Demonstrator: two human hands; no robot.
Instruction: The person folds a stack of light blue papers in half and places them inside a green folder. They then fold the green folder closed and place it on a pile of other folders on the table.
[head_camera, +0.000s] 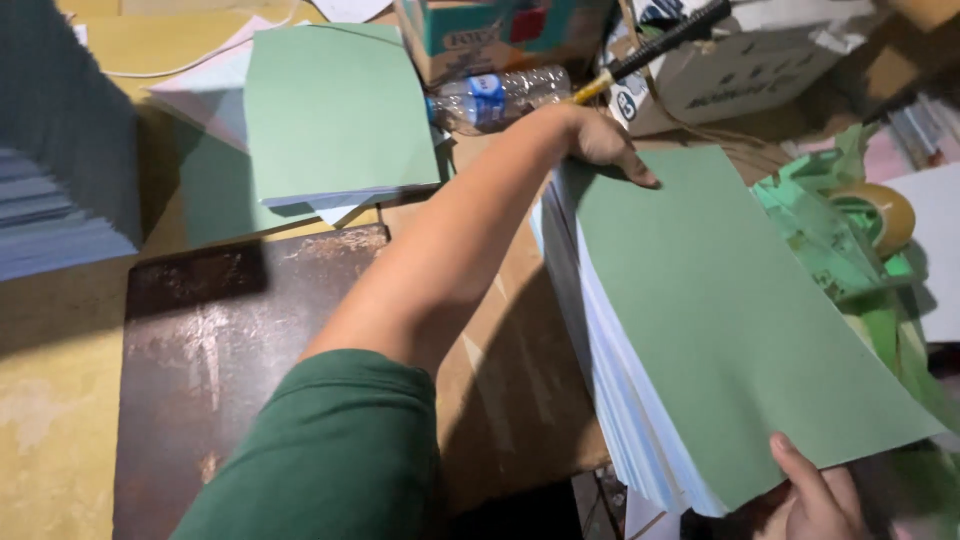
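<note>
A thick stack of white sheets topped by a green cover (730, 320) lies tilted across the right side. My left hand (600, 140), on an arm in a green sleeve, grips the stack's far end with the thumb on the cover. My right hand (815, 495) holds the near corner from below, thumb pressed on the green cover's edge. The stack's white sheet edges (610, 390) fan out along its left side.
A second green-covered stack (335, 110) lies at the back left. A dark scuffed metal plate (210, 340) covers the yellow table. A plastic bottle (500, 97), cardboard boxes (750, 70), a tape roll (880, 215) and grey-blue sheet piles (60, 180) surround the work spot.
</note>
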